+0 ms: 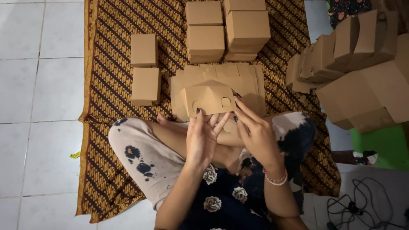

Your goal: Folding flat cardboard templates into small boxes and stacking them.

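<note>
A half-folded brown cardboard box (208,97) with cut-out tabs is held up over my lap. My left hand (203,137) presses its fingers against the box's near side from below. Gripping the box's right edge is my right hand (254,133), which wears a beaded bracelet at the wrist. Under the box lies a pile of flat unfolded cardboard blanks (243,79) on the patterned cloth (110,98). I sit cross-legged, knees spread to either side.
Two finished boxes (145,68) stand left of the pile, and stacked ones (226,30) sit behind it. A row of folded boxes (349,64) leans at the right. White floor tiles (38,85) lie left; black cables (362,208) coil at bottom right.
</note>
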